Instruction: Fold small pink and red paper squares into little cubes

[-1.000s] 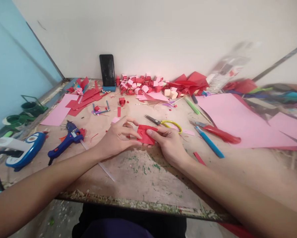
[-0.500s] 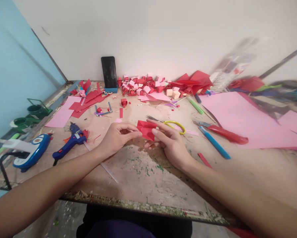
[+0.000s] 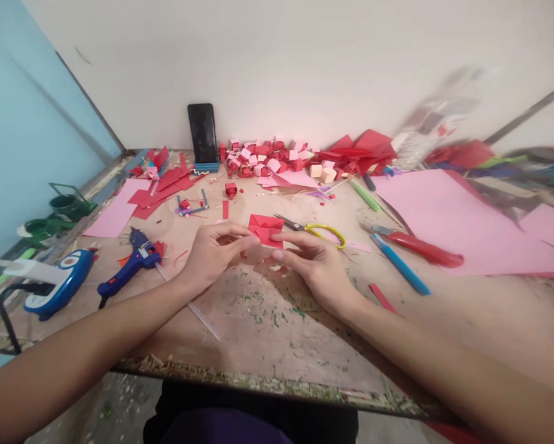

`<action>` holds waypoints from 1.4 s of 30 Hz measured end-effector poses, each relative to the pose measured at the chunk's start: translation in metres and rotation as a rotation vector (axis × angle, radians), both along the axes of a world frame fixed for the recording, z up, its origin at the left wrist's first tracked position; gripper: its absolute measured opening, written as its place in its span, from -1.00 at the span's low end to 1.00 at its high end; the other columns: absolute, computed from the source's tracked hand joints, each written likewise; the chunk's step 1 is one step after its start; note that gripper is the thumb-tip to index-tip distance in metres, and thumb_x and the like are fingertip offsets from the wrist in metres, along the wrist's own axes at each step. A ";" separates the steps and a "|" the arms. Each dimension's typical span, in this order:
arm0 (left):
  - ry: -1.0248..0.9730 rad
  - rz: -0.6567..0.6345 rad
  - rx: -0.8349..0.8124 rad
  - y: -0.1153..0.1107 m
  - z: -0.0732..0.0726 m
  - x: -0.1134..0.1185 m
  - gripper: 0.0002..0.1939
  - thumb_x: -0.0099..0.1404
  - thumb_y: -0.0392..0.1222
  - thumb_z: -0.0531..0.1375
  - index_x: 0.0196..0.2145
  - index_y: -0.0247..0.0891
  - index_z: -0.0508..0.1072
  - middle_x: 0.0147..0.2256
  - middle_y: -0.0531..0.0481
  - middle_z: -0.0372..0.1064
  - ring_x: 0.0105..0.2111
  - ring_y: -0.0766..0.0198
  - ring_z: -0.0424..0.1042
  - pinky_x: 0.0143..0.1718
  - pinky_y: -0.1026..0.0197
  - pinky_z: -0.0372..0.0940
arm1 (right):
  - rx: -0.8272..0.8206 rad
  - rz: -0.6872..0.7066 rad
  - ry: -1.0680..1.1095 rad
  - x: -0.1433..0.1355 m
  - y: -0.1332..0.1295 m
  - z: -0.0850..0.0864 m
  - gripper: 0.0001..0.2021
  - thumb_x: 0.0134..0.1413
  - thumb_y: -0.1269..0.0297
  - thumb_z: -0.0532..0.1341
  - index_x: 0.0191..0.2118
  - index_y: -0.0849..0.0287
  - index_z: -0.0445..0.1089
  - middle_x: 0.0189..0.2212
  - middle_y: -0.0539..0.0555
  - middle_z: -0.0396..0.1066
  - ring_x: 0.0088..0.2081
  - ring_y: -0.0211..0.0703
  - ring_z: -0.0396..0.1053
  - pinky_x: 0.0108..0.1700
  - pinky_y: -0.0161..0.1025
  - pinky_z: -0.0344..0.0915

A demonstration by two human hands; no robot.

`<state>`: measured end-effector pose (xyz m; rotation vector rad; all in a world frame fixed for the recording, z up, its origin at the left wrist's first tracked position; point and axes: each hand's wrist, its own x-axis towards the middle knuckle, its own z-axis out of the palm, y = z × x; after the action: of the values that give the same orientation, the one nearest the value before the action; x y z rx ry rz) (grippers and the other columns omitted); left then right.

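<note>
A folded red paper piece (image 3: 266, 229) with crease lines is held up above the middle of the table. My left hand (image 3: 219, 251) pinches its left edge between thumb and fingers. At the paper's lower right, my right hand (image 3: 316, 262) has its index finger against the paper, with the thumb just below. Scissors with yellow handles (image 3: 325, 233) lie just behind my right hand, their blades pointing left toward the paper.
A blue glue gun (image 3: 131, 265) and a blue-white device (image 3: 61, 280) lie left. Behind are a phone (image 3: 203, 132) on a stand and many small paper cubes (image 3: 273, 165). Rightward lie a blue pen (image 3: 400, 264), a red cutter (image 3: 424, 248) and pink sheets (image 3: 447, 222).
The red paper has shifted slightly left and up and shows more of its face. My right thumb has moved off the paper's front to below it.
</note>
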<state>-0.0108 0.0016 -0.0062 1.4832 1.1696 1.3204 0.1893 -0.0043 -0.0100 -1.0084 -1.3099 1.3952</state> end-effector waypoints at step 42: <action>-0.107 -0.236 -0.212 -0.006 0.000 0.003 -0.76 0.26 -0.12 0.34 -0.17 -0.29 0.65 -0.37 -0.08 0.60 -0.40 0.23 0.56 -0.33 0.23 0.45 | -0.068 0.044 0.091 -0.003 -0.002 0.002 -0.67 0.02 0.19 0.47 -0.18 0.09 0.35 -0.32 0.02 0.62 -0.41 -0.18 0.58 -0.42 -0.32 0.42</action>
<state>-0.0079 -0.0043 -0.0063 1.3347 0.9989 1.0676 0.1868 -0.0058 -0.0077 -0.9549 -1.2311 1.5104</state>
